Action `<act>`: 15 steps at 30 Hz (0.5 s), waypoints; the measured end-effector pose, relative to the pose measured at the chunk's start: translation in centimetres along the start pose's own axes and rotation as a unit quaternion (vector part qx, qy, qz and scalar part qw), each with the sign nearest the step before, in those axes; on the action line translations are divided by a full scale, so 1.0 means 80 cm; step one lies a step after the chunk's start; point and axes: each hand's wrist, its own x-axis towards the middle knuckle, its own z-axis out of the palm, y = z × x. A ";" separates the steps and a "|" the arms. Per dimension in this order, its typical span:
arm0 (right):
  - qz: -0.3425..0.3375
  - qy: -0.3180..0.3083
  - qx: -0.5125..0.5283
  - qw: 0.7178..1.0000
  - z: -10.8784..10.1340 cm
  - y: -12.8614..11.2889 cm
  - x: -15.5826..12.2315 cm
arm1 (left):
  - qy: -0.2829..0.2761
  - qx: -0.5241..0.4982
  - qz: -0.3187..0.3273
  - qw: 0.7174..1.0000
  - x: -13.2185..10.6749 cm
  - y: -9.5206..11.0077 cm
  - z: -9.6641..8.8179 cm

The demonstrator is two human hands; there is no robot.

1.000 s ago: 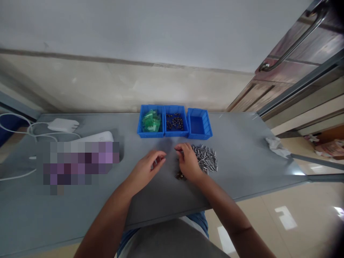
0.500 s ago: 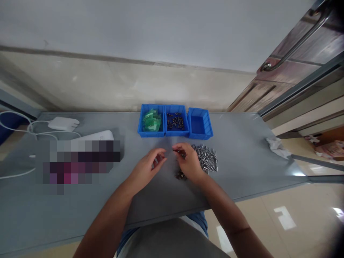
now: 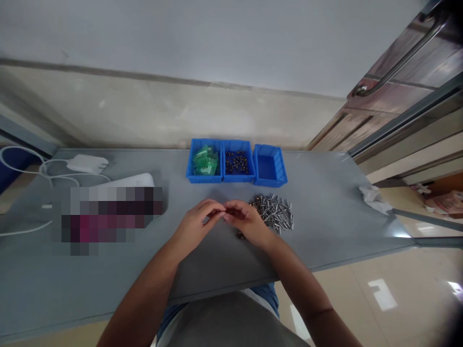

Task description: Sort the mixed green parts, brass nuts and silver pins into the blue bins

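My left hand and my right hand meet above the grey table, fingertips touching at the middle. Anything between the fingertips is too small to make out. Just beyond my right hand lies a loose pile of steel rivets or pins. Under that hand's edge, a small pile of dark metal parts is mostly hidden. Along the back stand three blue bins: green connectors in one, small dark parts in the middle one, and bare blue floor showing in the third.
At the table's left are a white power adapter with its white cable and a long white object. A pixelated patch covers something beside them. Crumpled white tissue lies at the right edge.
My hands have come together, and the fingertips now touch. My right hand has shifted left and covers more of the small dark pile.
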 end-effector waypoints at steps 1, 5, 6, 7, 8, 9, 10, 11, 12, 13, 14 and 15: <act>0.015 -0.011 0.004 1.000 0.001 -0.002 -0.001 | 0.008 0.003 0.000 1.000 0.000 0.001 0.000; 0.043 -0.027 0.026 0.998 0.000 -0.006 -0.002 | 0.027 0.006 0.008 1.000 0.000 0.002 -0.001; 0.039 -0.014 0.024 0.999 -0.001 -0.005 -0.002 | 0.029 0.003 0.008 1.000 0.000 0.002 -0.001; 0.031 0.004 0.017 0.999 -0.002 -0.005 -0.001 | 0.033 0.000 0.007 0.999 0.000 0.002 -0.001; 0.019 0.024 0.005 1.000 -0.003 -0.004 -0.002 | 0.037 -0.004 0.003 0.999 -0.001 0.002 0.000; 0.005 0.044 -0.012 0.999 -0.003 -0.004 -0.002 | 0.041 -0.008 -0.003 0.999 -0.001 0.001 0.000; -0.013 0.061 -0.034 0.997 -0.003 -0.004 -0.003 | 0.045 -0.010 -0.012 0.999 -0.001 0.001 0.000; -0.033 0.076 -0.061 0.995 -0.002 -0.005 -0.004 | 0.046 -0.012 -0.021 0.999 -0.001 -0.001 0.000; -0.055 0.087 -0.091 0.990 0.000 -0.007 -0.006 | 0.042 -0.015 -0.030 0.999 -0.002 -0.002 0.000; -0.079 0.096 -0.124 0.985 0.003 -0.009 -0.007 | 0.036 -0.020 -0.039 0.998 -0.002 -0.003 0.000; -0.101 0.102 -0.158 0.977 0.005 -0.012 -0.009 | 0.031 -0.029 -0.047 0.998 -0.003 -0.005 0.000; -0.122 0.106 -0.190 0.968 0.008 -0.015 -0.011 | 0.027 -0.040 -0.055 0.997 -0.003 -0.006 0.000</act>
